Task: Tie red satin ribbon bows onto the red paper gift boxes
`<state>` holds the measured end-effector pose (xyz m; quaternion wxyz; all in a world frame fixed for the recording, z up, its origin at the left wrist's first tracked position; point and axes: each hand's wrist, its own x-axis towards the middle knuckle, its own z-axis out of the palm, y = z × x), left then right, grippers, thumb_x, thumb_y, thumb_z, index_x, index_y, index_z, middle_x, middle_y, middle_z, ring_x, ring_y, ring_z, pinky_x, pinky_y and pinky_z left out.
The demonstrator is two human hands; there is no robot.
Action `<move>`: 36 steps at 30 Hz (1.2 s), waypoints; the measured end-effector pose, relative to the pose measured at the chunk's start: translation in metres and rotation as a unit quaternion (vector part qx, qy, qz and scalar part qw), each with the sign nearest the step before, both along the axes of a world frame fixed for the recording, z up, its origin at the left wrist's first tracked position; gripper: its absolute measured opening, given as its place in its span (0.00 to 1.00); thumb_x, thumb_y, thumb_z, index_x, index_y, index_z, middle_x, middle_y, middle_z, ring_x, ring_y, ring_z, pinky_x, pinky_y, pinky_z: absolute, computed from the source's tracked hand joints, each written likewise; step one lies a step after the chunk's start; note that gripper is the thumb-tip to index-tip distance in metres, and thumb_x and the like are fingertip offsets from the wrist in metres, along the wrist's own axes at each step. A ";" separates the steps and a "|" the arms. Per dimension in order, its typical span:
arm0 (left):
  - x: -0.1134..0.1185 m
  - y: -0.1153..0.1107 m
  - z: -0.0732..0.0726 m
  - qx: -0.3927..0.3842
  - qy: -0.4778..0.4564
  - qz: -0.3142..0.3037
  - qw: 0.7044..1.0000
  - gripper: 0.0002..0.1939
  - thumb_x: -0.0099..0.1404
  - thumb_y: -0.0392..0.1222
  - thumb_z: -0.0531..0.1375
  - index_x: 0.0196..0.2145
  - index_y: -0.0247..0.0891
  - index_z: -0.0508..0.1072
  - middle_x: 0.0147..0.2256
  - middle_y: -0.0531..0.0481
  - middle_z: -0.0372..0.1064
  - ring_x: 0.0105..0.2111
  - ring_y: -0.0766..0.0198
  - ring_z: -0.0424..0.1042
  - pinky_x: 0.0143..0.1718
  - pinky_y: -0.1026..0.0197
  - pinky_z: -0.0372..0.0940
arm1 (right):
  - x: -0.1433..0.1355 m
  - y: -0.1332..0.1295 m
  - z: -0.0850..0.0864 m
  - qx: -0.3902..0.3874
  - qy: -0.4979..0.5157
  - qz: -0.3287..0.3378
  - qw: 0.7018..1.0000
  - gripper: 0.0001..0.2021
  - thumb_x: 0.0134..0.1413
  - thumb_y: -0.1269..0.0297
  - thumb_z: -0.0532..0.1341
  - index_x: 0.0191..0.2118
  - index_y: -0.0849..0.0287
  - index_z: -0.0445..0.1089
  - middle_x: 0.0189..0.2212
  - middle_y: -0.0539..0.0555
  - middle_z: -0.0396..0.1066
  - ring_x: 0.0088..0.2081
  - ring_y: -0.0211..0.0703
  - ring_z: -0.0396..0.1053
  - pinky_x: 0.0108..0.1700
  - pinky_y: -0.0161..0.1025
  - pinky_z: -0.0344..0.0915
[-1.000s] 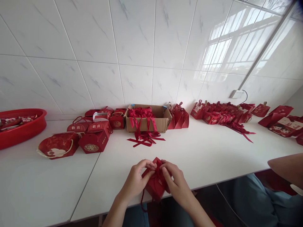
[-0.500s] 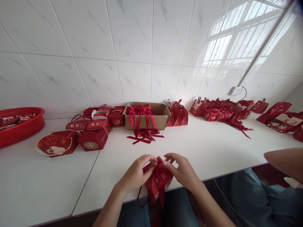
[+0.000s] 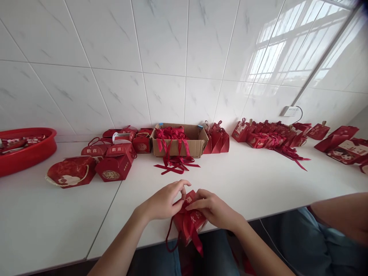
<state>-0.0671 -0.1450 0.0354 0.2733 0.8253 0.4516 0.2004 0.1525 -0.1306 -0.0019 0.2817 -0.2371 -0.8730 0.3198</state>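
Observation:
A small red gift box [image 3: 186,226] with pale gold lettering sits at the table's front edge, a red ribbon [image 3: 196,239] lying across its top with a loose end over the near side. On the box's left hangs a dark red cord loop [image 3: 169,237]. At the ribbon's middle, my left hand [image 3: 165,201] pinches with thumb and a bent finger, its index finger raised. My right hand [image 3: 214,209] lies over the box's right side, thumb and fingertips closed on the ribbon close to the left fingers. The exact grip points are partly hidden by the fingers.
Behind stands a cardboard box [image 3: 178,148] with red ribbons spilling over its front. Red gift boxes [image 3: 115,163] and a red basin [image 3: 31,159] are at left; more red boxes [image 3: 264,134] line the wall at right. Another person's arm [image 3: 342,214] is at lower right.
My right hand has moved left and down onto the ribbon, its fingers closing. My left hand has shifted slightly left, its index finger lifting. The box's lettering shows more now.

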 end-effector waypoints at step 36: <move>-0.007 0.014 -0.021 -0.014 -0.091 -0.008 0.996 0.10 0.63 0.45 0.57 0.25 0.41 0.65 0.49 0.47 0.68 0.55 0.55 0.60 0.55 0.50 0.58 | 0.003 -0.006 -0.016 -0.015 -0.013 -0.003 1.000 0.24 0.58 0.80 0.50 0.53 0.49 0.70 0.41 0.55 0.60 0.44 0.43 0.65 0.46 0.43 0.68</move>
